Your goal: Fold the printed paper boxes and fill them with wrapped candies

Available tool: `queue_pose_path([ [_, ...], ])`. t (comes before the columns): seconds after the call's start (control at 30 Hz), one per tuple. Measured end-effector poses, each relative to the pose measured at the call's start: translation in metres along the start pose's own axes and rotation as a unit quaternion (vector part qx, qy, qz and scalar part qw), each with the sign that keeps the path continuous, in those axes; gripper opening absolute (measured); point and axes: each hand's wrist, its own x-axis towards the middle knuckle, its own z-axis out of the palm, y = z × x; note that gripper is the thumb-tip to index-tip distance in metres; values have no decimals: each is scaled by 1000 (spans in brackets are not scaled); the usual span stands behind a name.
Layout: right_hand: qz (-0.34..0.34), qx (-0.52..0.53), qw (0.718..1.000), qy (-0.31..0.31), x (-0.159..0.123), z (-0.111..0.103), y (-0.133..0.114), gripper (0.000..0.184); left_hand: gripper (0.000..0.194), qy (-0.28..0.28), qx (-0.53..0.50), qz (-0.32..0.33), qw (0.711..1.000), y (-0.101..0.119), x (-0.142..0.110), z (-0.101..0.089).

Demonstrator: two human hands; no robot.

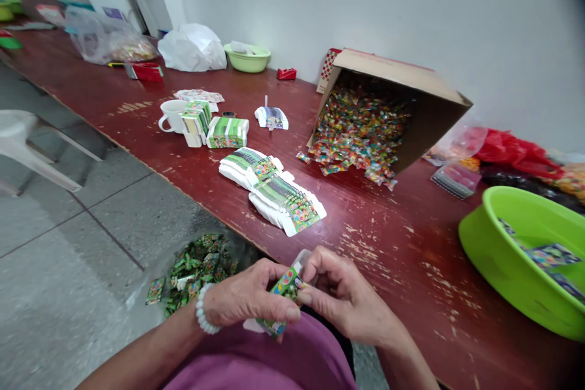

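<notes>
small box (286, 282) gripped by fingers of left hand (244, 295), upper end pinched by right hand (346, 294), likely for steadiness; cartons (289, 202) fanned at twelve o'clock, presumably easing pickup.

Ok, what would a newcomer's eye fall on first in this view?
Probably the cardboard box on its side near the wall, colourful wrapped candies spilling onto the red table. Next, the bright green basin at the right edge. Nearest the camera, the left hand and right hand hold a small green carton.
</notes>
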Motion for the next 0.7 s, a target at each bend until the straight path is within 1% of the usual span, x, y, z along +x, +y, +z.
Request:
queue_pose_path([
  [0.03,-4,0,999,42,1,2,3,14,32,28,0,6,1000,1,0,1],
  [0.1,-21,-18,987,155,5,7,9,13,29,85,6,41,996,3,1,1],
  [0.13,-26,-19,979,202,8,10,12,20,30,105,7,61,993,3,2,1],
  [0.17,-25,-9,974,225,11,13,15,28,31,120,1,80,990,3,3,1],
  [0.2,-20,14,974,225,14,17,17,30,33,130,-11,95,987,2,5,1],
  [0.27,-3,76,977,197,18,22,21,20,33,142,-27,119,982,0,10,2],
  [0.3,-1,97,976,192,20,24,23,19,32,145,-25,128,981,-1,12,2],
  [0.37,-11,94,972,216,21,26,25,23,29,156,2,149,976,-3,14,3],
  [0.4,-15,78,969,234,21,26,26,22,28,170,26,162,972,-5,14,3],
  [0.43,-13,63,968,244,21,25,27,20,29,192,50,178,964,-7,15,3],
  [0.5,10,58,967,247,22,24,27,21,38,258,79,206,941,-13,14,4],
  [0.6,40,123,960,248,24,27,28,22,51,353,84,230,903,-22,14,6],
  [0.67,33,169,947,270,27,32,29,27,56,382,104,237,887,-24,13,7],
  [0.7,26,182,942,281,28,35,30,32,57,384,116,237,885,-24,13,8],
])
